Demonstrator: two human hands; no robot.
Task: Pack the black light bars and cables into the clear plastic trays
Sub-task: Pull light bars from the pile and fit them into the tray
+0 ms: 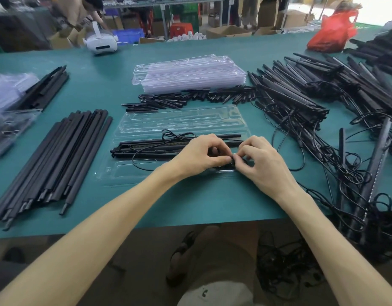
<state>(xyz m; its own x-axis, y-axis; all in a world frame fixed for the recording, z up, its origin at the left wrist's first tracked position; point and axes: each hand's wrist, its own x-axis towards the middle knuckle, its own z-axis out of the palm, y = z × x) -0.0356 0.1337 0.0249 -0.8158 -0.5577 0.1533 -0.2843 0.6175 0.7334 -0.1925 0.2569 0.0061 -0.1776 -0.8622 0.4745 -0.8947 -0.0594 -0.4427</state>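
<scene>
An open clear plastic tray [181,120] lies on the green table in front of me. A black light bar [151,145] rests across its middle, with a thin black cable [144,166] looping off it over the tray's near half. My left hand [199,155] and my right hand [263,160] meet over the tray's near right part. Both pinch a small black piece of the cable between thumb and fingers. What lies under my palms is hidden.
A stack of empty clear trays [188,72] sits behind, with small black spikes [190,98] in front of it. Black rods [58,155] lie at left. A big heap of light bars and tangled cables [323,102] fills the right. A white headset [101,43] stands at the far edge.
</scene>
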